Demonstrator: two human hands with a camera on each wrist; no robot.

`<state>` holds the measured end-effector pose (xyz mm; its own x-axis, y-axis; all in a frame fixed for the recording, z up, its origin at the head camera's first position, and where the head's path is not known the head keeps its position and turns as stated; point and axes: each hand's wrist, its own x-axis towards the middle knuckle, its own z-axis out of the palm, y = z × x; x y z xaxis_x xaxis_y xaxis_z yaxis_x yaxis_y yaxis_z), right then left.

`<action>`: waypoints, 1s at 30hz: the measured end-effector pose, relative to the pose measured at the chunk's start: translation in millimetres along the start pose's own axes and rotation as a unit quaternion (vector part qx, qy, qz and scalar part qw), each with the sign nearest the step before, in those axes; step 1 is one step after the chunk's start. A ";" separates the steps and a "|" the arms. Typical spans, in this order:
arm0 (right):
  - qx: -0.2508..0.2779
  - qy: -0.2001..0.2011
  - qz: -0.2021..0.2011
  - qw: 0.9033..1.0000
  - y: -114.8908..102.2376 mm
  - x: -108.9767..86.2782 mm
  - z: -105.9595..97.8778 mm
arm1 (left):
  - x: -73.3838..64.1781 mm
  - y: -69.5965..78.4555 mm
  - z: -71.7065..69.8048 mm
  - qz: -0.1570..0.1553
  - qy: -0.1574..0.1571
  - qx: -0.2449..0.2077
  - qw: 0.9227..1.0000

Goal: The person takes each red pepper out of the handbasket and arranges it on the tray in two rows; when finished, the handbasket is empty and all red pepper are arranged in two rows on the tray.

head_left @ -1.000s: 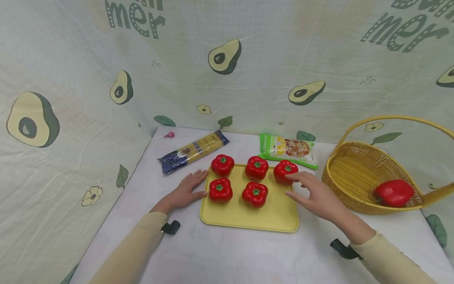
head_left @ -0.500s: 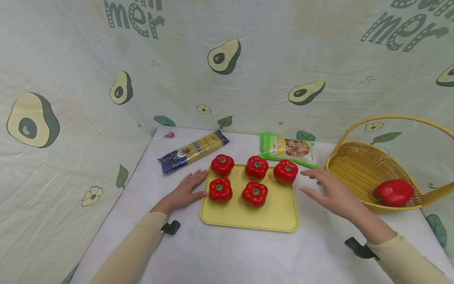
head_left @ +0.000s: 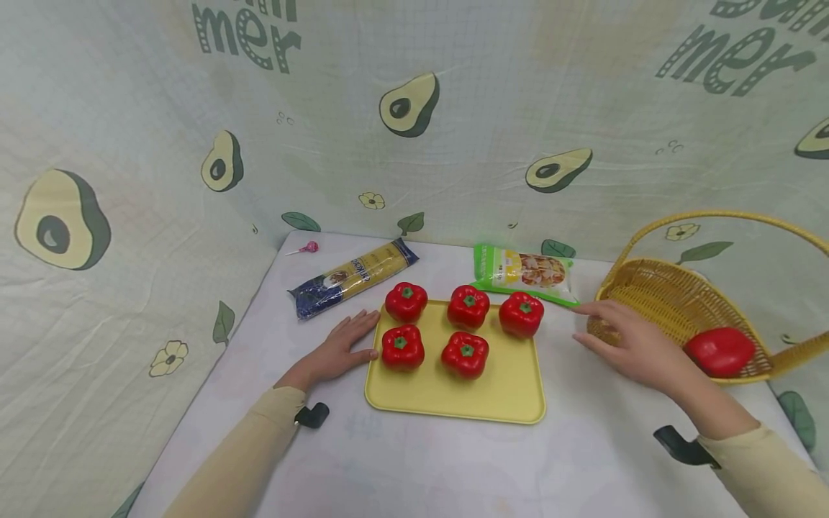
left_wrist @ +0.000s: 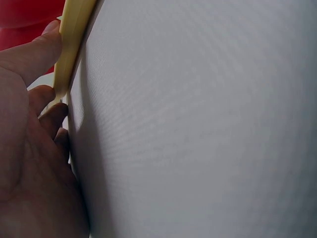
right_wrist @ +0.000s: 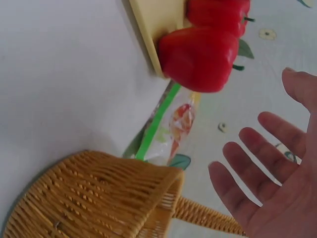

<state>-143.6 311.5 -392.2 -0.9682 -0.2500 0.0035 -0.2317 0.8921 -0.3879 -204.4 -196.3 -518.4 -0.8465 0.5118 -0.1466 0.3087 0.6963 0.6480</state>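
Several red bell peppers stand stem-up on a yellow tray (head_left: pixel 453 403); the back right bell pepper (head_left: pixel 521 314) is the one closest to my right hand. My left hand (head_left: pixel 341 347) lies at the tray's left side, its thumb against the rim and its fingers extended, as the left wrist view also shows. To the right of the tray my right hand (head_left: pixel 637 344) hovers before the yellow wicker basket (head_left: pixel 654 288), fingers apart and holding nothing. One more bell pepper (head_left: pixel 720 352) lies on its side inside that basket, partly covered by its rim.
Behind the tray lies a green and clear food packet (head_left: pixel 534 273). A blue and gold pasta packet (head_left: pixel 355 278) lies slantwise at the back left, near a pink lollipop (head_left: pixel 311 246). The basket's tall handle (head_left: pixel 719 214) arches above it. A printed cloth hangs behind the table.
My right hand has moved right, away from the back right bell pepper and over to the front of the basket. My left hand and the peppers have stayed in place.
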 end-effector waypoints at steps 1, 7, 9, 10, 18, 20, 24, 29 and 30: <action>-0.001 -0.002 0.004 1.000 1.3 -0.2 -1.7 | 0.0 0.2 -0.1 0.000 0.000 0.000 1.000; 0.001 -0.010 0.017 1.000 12.6 1.1 -10.0 | -0.1 0.8 0.2 -0.001 0.001 0.001 1.000; 0.002 -0.012 0.018 1.000 17.7 2.0 -11.9 | -0.2 0.7 0.5 -0.001 0.000 0.001 1.000; 0.002 -0.013 0.020 1.000 20.1 2.4 -13.0 | -0.3 0.6 0.6 -0.001 0.001 0.001 1.000; -0.011 -0.020 0.033 0.999 37.1 3.6 -23.6 | -0.5 0.9 0.2 0.001 0.003 0.005 1.000; -0.014 -0.018 0.030 0.999 40.9 3.7 -26.6 | -0.8 1.4 -0.1 0.000 0.003 0.006 1.000; -0.021 -0.022 0.029 0.999 48.7 4.1 -31.8 | -0.7 1.5 -0.3 0.002 0.003 0.006 1.000; -0.042 -0.035 0.034 0.998 61.8 6.5 -36.3 | -0.2 0.9 0.2 -0.004 0.001 0.005 1.000; -0.045 -0.038 0.035 0.998 64.9 7.0 -36.9 | -0.1 0.7 0.3 -0.004 0.001 0.005 1.000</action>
<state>-168.8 381.5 -383.3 -0.9733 -0.2105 -0.0914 -0.1744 0.9375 -0.3011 -203.9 -195.7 -518.2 -0.8496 0.5057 -0.1497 0.3066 0.7046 0.6400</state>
